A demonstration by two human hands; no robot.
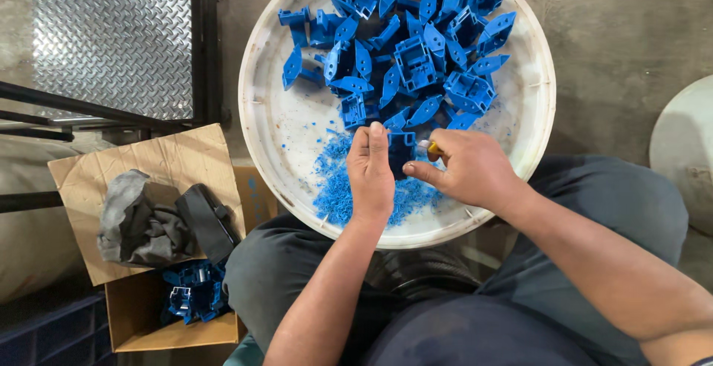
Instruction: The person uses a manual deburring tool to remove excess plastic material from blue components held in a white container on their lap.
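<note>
While left hand (371, 169) fingers grip blue part (401, 147) | right hand (464, 169) fingers clasp yellow-handled tool (431, 148) | open brown carton (148, 195) left

Taking the round white tray (276, 143) as landmark: its far half is crowded by a heap of blue plastic parts (416, 47), leaving no gap. Its left inner floor lies bare, open to a hand. Blue shavings (338, 184) cover its near part. Left of its rim, a cardboard box (148, 321) blocks passage.

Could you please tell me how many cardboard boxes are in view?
2. One box, at left, holds grey cloth and a black object. The other box, below it, holds blue parts. More may lie hidden underneath.
</note>
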